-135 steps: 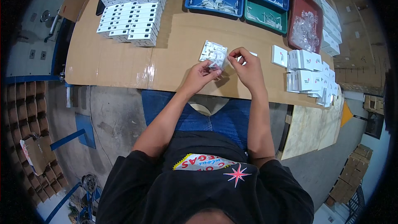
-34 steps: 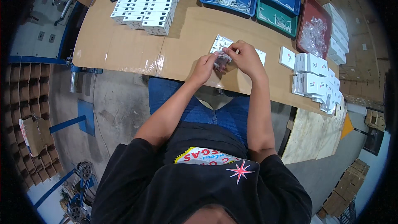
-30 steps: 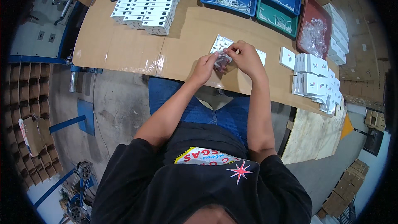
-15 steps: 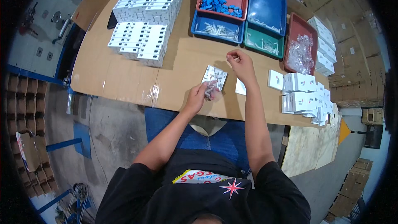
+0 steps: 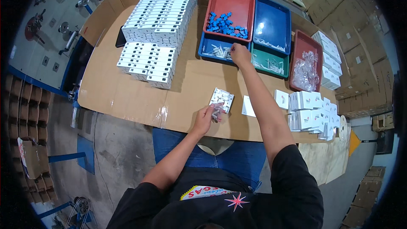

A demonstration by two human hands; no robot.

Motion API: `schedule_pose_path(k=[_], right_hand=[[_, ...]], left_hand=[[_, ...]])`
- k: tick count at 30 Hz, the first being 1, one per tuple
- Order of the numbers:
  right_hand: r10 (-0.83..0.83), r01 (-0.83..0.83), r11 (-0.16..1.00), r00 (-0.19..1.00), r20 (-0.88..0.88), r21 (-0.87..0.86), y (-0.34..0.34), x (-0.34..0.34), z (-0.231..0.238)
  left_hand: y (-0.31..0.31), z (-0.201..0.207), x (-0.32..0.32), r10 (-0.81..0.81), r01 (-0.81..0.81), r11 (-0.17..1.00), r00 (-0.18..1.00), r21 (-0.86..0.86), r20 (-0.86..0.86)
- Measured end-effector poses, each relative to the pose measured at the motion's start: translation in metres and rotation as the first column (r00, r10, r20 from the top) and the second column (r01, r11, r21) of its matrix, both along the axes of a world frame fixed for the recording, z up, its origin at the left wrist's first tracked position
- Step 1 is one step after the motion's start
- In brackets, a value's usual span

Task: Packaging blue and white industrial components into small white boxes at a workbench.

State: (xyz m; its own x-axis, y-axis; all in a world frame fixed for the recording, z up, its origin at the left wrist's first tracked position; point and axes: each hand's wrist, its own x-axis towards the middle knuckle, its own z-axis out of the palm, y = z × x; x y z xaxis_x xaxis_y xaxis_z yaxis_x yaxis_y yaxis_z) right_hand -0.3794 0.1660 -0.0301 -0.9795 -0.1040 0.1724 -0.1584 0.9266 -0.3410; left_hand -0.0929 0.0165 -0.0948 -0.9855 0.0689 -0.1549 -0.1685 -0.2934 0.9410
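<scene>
My left hand [image 5: 204, 120] is closed on a small clear plastic bag [image 5: 217, 113] with small pieces inside. It holds the bag over the near end of a small white patterned box [image 5: 223, 98] on the cardboard-topped table. My right hand [image 5: 241, 54] reaches far forward to the right end of a blue tray [image 5: 206, 52] of white stick-like plastic pieces [image 5: 221, 51]. Its fingers are curled down at the pieces; what they grip is hidden. A flat white card [image 5: 248, 106] lies to the right of the patterned box.
A red tray [image 5: 231, 1] of blue pieces, a larger blue tray [image 5: 271, 19], a green tray [image 5: 283, 73] of white pieces and a red tray [image 5: 299, 39] of clear bags stand around. Stacked white boxes [image 5: 159, 25] rise at left; small white boxes [image 5: 307, 116] pile up at right.
My right hand has moved forward from above the table into the blue tray of white pieces. My left hand stays at the patterned box with the bag. The whole view has shifted slightly.
</scene>
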Motion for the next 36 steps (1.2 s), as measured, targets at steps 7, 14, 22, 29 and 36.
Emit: schedule_pose_path(k=[7,14,22,29,36], right_hand=[[0.005,-0.007,0.997,0.999,-0.034,-0.078,0.002,-0.019,-0.016],[0.069,-0.114,0.944,0.986,-0.151,-0.309,0.020,-0.020,0.000],[0.172,-0.116,0.690,0.985,0.006,-0.715,0.042,0.044,0.022],[0.423,-0.041,0.586,0.867,0.263,-0.809,0.037,0.167,0.041],[0.395,0.001,0.680,0.841,0.368,-0.733,0.030,0.212,0.044]], left_hand=[[-0.001,0.005,-0.001,-0.020,0.020,0.999,1.000,0.025,-0.003],[-0.004,0.019,0.000,-0.016,0.016,0.999,1.000,-0.028,0.006],[0.003,0.013,0.000,-0.003,0.001,0.996,1.000,0.086,0.020],[0.002,0.025,-0.002,0.008,-0.010,0.997,1.000,0.079,0.026],[0.000,0.020,-0.002,-0.026,0.027,0.999,1.000,0.026,-0.014]])
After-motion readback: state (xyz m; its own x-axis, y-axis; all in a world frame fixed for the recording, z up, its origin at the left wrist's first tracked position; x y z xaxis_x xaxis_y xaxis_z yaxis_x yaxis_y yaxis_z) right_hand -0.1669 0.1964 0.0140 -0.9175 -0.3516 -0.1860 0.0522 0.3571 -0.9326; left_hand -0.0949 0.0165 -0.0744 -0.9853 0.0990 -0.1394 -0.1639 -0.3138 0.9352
